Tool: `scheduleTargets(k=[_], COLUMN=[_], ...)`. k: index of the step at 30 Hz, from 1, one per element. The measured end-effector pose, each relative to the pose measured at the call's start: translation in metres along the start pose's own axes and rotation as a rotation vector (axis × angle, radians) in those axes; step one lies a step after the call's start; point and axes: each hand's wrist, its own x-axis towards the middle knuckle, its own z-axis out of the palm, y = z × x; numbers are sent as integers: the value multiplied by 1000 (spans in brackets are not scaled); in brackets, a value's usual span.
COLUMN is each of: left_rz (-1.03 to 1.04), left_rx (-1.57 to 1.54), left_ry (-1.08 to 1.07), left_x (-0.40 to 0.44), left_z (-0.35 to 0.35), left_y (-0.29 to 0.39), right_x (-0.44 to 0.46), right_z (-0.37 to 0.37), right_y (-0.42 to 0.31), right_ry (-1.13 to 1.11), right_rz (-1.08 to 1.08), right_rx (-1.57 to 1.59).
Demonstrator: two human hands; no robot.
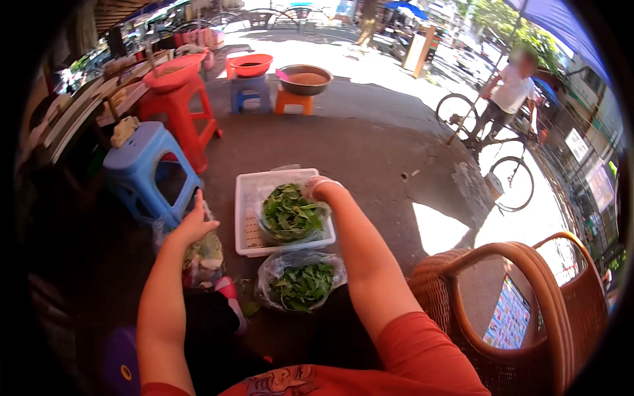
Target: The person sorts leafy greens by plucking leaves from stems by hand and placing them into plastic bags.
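My left hand (pixel 196 226) is over the ground at the left, fingers stretched out and thumb apart, holding nothing. Just below it lies a clear plastic bag (pixel 206 254) with pale green plant scraps. At the far right corner of a white plastic basket (pixel 246 214), my right hand (pixel 321 187) is closed on the rim of a clear plastic bag (pixel 325 212); its fingertips are partly hidden by shiny plastic. That bag stands in the basket, full of green leaves (pixel 290 212). A second open bag of leaves (pixel 302 285) sits on the ground between my legs.
A blue stool (pixel 142 148) and a red stool (pixel 175 105) stand at the left. Further back, basins (pixel 305 78) rest on small stools. A wicker chair (pixel 432 280) is close on my right. Beyond it, a person (pixel 512 92) is beside a bicycle (pixel 515 183).
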Motion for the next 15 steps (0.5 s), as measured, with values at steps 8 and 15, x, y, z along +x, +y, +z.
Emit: scheduleTargets(k=[8, 15], left_rz=[-485, -633], left_rx=[446, 575], left_ry=[719, 820], left_x=[-40, -83], left_z=[-215, -292], left_y=[-36, 15], right_x=[-42, -51], right_z=[-38, -45], right_y=[2, 2], right_ry=[-118, -100], right_rz=[-180, 151], right_rx=[-158, 367])
